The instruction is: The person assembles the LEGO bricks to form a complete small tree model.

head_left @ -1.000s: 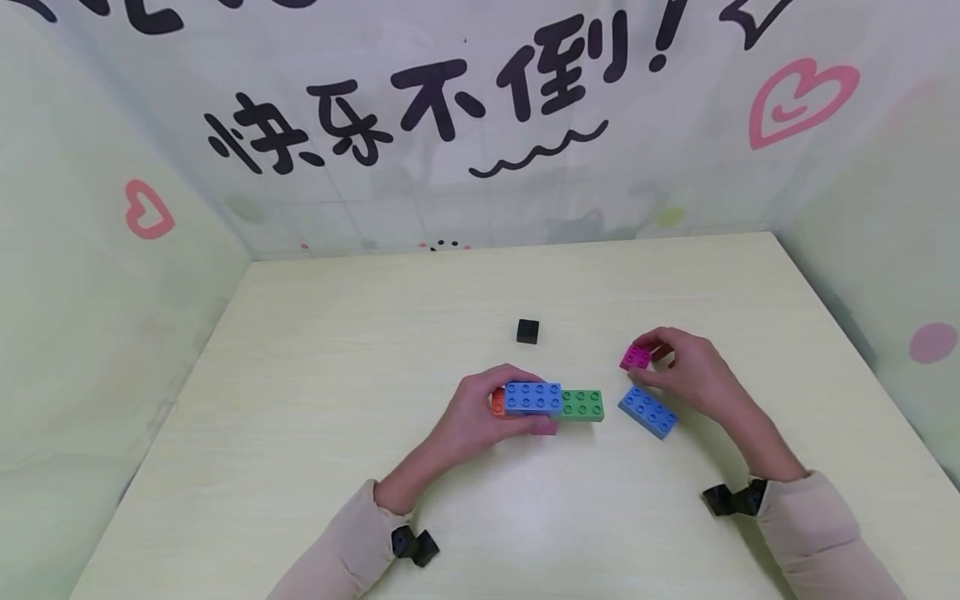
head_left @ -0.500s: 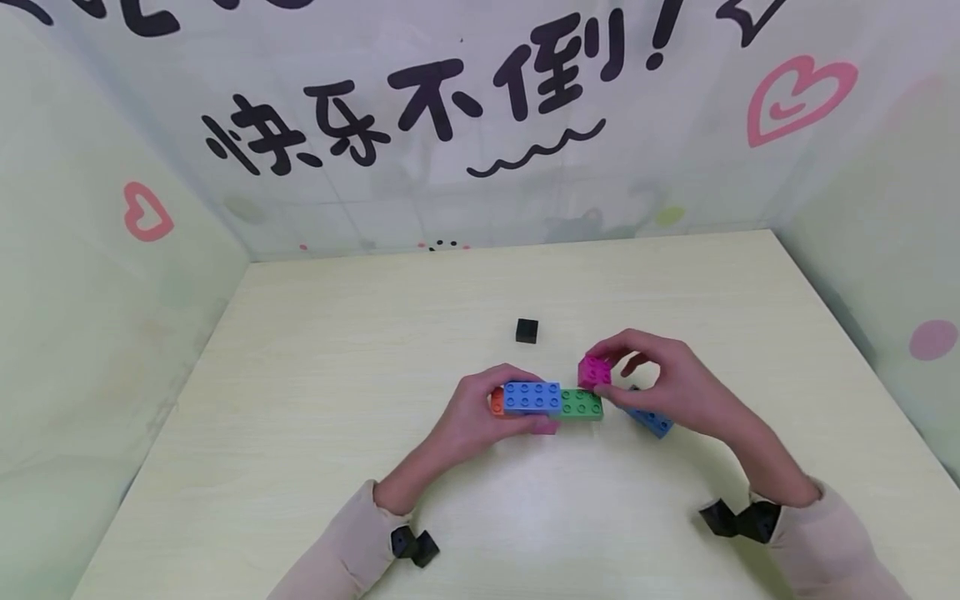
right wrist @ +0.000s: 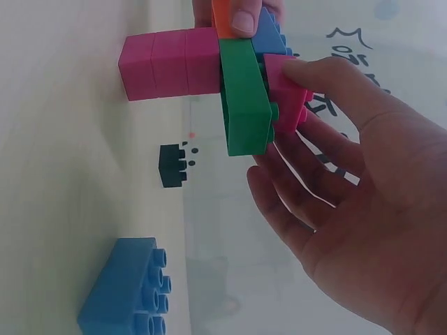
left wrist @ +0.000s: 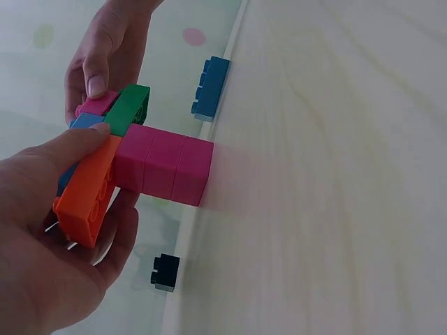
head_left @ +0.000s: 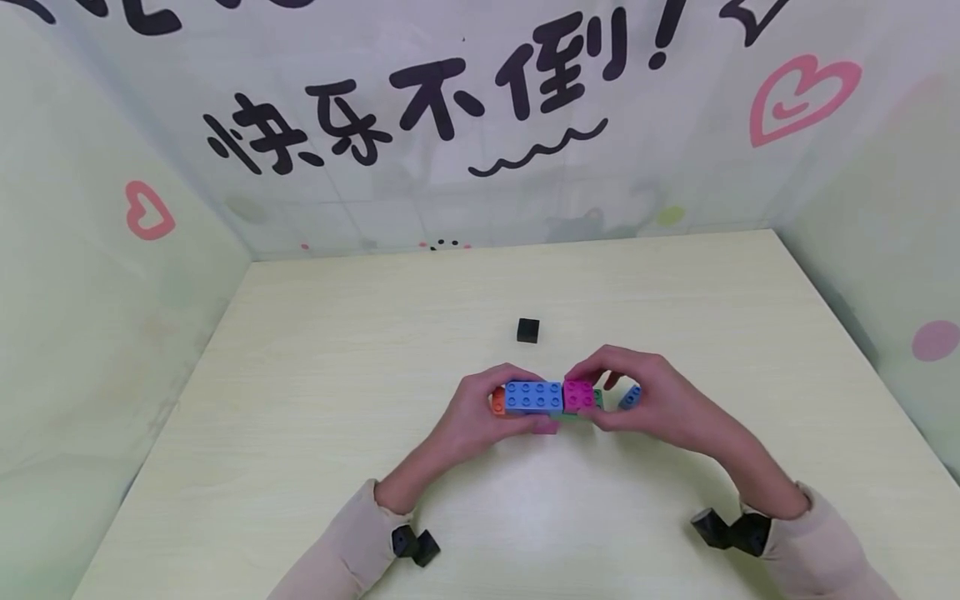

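My left hand [head_left: 480, 410] grips a toy-brick build by its orange brick [left wrist: 87, 192], thumb on one side and fingers on the other. End to end with the orange brick sits a green brick [right wrist: 244, 101]. A column of stacked pink bricks [left wrist: 164, 164] stands under them, reaching down to or close to the tabletop. A blue brick [head_left: 533, 397] lies across the top. Between thumb and fingers, my right hand [head_left: 652, 396] pinches a small magenta brick [head_left: 578, 396] on top of the green one, right beside the blue brick. Whether its studs are fully pressed in is unclear.
A loose blue brick [right wrist: 126, 286] lies on the table [head_left: 337, 333] to the right, partly hidden by my right hand in the head view. Farther back is a small black brick [head_left: 528, 331]. Printed cloth walls [head_left: 480, 200] enclose the table's back and sides.
My right hand has carried the magenta brick leftward from beside the loose blue brick onto the green brick. The left hand and its build have stayed in place.
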`<state>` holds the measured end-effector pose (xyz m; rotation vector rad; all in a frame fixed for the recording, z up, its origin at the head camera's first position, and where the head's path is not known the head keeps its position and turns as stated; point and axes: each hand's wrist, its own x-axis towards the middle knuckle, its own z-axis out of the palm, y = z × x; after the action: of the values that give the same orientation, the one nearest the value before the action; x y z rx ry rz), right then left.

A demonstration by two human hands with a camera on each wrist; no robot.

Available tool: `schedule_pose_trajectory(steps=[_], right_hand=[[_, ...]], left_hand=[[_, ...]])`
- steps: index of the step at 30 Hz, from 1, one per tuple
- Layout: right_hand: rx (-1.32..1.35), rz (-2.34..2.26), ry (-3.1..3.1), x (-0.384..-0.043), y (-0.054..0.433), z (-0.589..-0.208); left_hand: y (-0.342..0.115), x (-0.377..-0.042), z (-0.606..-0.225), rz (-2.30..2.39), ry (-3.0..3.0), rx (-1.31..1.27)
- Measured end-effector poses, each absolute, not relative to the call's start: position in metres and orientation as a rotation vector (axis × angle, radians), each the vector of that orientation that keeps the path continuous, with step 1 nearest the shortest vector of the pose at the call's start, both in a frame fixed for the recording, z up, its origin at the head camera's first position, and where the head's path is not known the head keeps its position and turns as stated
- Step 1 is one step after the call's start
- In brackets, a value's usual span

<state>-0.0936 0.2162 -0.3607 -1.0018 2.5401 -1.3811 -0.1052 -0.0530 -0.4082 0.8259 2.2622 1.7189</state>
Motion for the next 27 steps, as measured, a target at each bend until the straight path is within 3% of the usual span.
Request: schedule_pose_trajectory(steps=[18,27], right_hand=[[-0.947,-1.407,2.583,-0.091,0.209,-0.361],[-0.904,-1.516,2.498,-0.092,0.207,-0.361]], left_hand=[[-0.051,-0.093,-0.372,1.699,2.257,0.750],[-0.053,-0.105,-0.409,1.706,2.229,0.745]])
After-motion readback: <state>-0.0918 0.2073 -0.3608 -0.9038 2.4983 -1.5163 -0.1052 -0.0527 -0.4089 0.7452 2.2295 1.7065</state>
